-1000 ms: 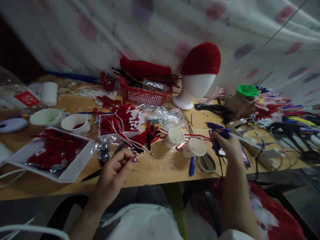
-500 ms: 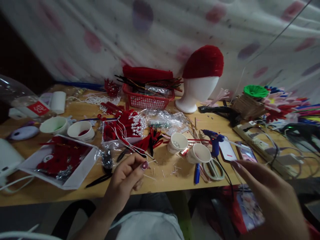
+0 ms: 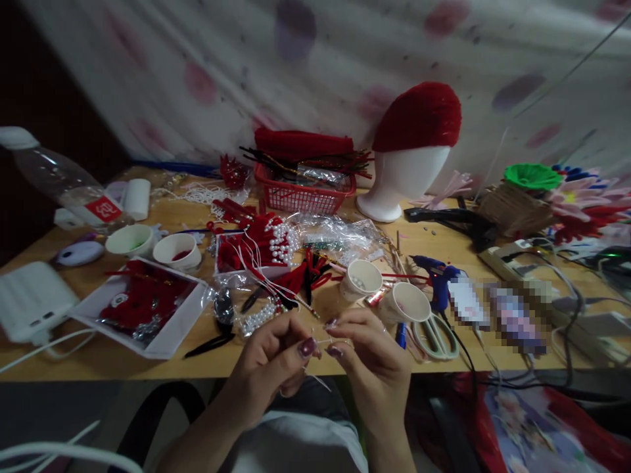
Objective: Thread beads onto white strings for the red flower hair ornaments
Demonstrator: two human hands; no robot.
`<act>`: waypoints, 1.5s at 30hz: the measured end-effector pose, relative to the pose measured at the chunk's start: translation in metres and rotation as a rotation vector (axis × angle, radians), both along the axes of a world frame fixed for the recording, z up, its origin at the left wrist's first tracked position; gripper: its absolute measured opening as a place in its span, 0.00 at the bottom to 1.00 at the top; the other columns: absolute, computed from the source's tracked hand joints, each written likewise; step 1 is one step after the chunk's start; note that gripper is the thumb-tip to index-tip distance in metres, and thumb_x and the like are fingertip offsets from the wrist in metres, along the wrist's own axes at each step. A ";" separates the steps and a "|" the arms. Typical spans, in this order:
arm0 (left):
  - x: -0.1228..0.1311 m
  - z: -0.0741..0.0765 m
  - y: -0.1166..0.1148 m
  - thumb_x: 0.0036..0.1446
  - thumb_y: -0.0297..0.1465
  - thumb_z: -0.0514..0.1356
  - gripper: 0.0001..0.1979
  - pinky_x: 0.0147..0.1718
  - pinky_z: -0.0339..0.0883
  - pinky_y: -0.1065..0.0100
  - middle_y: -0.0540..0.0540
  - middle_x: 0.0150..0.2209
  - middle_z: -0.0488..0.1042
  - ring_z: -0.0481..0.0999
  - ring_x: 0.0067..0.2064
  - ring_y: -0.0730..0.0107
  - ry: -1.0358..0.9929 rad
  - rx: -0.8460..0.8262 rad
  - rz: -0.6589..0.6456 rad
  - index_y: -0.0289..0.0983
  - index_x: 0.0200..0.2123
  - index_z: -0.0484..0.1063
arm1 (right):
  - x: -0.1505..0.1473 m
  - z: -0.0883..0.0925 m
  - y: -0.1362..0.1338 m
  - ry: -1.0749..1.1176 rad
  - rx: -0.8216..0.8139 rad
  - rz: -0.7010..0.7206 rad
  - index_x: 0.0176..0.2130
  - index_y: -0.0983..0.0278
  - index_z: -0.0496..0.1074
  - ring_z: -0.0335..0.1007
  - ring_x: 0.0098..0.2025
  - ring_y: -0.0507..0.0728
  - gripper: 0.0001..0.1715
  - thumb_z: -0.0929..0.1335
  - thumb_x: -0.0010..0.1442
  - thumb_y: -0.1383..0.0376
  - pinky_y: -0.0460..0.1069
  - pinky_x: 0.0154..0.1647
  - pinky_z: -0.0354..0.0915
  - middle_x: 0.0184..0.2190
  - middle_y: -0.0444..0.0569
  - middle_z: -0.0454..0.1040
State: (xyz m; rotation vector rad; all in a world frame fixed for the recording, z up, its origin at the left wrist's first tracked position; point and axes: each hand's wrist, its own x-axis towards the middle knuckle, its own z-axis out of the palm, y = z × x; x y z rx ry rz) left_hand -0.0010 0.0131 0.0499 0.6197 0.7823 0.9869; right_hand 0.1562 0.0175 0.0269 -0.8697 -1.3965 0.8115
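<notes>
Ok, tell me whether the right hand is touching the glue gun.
Apart: the head view shows a white cup between the right hand and the glue gun.

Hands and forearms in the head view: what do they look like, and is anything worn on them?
Left hand and right hand are gloveless, with glossy purple polish on the nails that show. The forearms are bare as far as seen: no sleeves, watch or bracelet visible.

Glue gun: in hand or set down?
Set down: the glue gun rests on the table; left hand and right hand are at a thin white strand.
</notes>
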 end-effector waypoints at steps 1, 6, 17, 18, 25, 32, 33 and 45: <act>-0.001 -0.002 0.000 0.47 0.46 0.72 0.22 0.17 0.49 0.79 0.59 0.18 0.59 0.50 0.18 0.86 0.007 0.007 -0.003 0.36 0.26 0.68 | -0.002 0.000 -0.001 -0.005 -0.001 0.004 0.41 0.54 0.80 0.72 0.40 0.53 0.09 0.73 0.63 0.69 0.47 0.41 0.67 0.36 0.44 0.76; -0.001 -0.011 0.001 0.51 0.46 0.70 0.20 0.17 0.48 0.78 0.59 0.18 0.58 0.50 0.17 0.85 0.030 0.076 -0.043 0.37 0.27 0.68 | -0.009 -0.002 -0.005 -0.015 0.016 0.012 0.37 0.59 0.74 0.67 0.38 0.54 0.06 0.68 0.67 0.69 0.49 0.39 0.63 0.33 0.44 0.72; -0.001 -0.004 -0.003 0.52 0.46 0.68 0.19 0.18 0.44 0.76 0.58 0.19 0.57 0.50 0.19 0.83 0.157 0.073 -0.079 0.37 0.28 0.68 | -0.013 -0.006 -0.004 -0.171 0.094 -0.029 0.33 0.61 0.62 0.59 0.31 0.52 0.12 0.61 0.70 0.71 0.48 0.32 0.56 0.28 0.41 0.62; -0.001 -0.004 -0.003 0.52 0.46 0.68 0.19 0.18 0.44 0.76 0.58 0.19 0.57 0.50 0.19 0.83 0.162 0.075 -0.077 0.37 0.27 0.68 | -0.013 -0.007 -0.004 -0.178 0.099 -0.027 0.32 0.61 0.62 0.59 0.30 0.51 0.13 0.61 0.70 0.71 0.48 0.31 0.56 0.28 0.41 0.62; 0.001 -0.006 -0.003 0.52 0.47 0.68 0.21 0.18 0.43 0.76 0.59 0.18 0.56 0.50 0.19 0.83 0.175 0.081 -0.088 0.37 0.27 0.67 | -0.011 -0.017 0.000 -0.106 0.130 -0.056 0.26 0.61 0.61 0.58 0.24 0.51 0.20 0.64 0.70 0.63 0.48 0.25 0.53 0.22 0.40 0.59; 0.005 -0.009 0.000 0.51 0.51 0.67 0.24 0.19 0.42 0.75 0.60 0.17 0.53 0.48 0.18 0.83 0.223 0.085 -0.071 0.37 0.26 0.65 | -0.003 -0.016 -0.003 -0.089 0.062 -0.050 0.31 0.60 0.66 0.64 0.30 0.54 0.15 0.62 0.71 0.62 0.49 0.31 0.61 0.27 0.45 0.66; 0.006 -0.010 0.000 0.50 0.52 0.67 0.24 0.19 0.42 0.75 0.60 0.17 0.54 0.49 0.18 0.83 0.237 0.091 -0.064 0.37 0.26 0.66 | -0.002 -0.016 -0.005 -0.092 0.059 -0.048 0.32 0.60 0.66 0.65 0.31 0.55 0.14 0.62 0.71 0.63 0.49 0.32 0.61 0.28 0.45 0.67; 0.010 -0.004 -0.001 0.47 0.50 0.70 0.25 0.18 0.42 0.77 0.60 0.18 0.55 0.48 0.18 0.85 0.233 0.033 0.038 0.37 0.26 0.65 | 0.027 -0.017 -0.010 -0.049 0.031 -0.233 0.34 0.61 0.70 0.67 0.32 0.55 0.14 0.62 0.72 0.64 0.50 0.33 0.62 0.29 0.46 0.70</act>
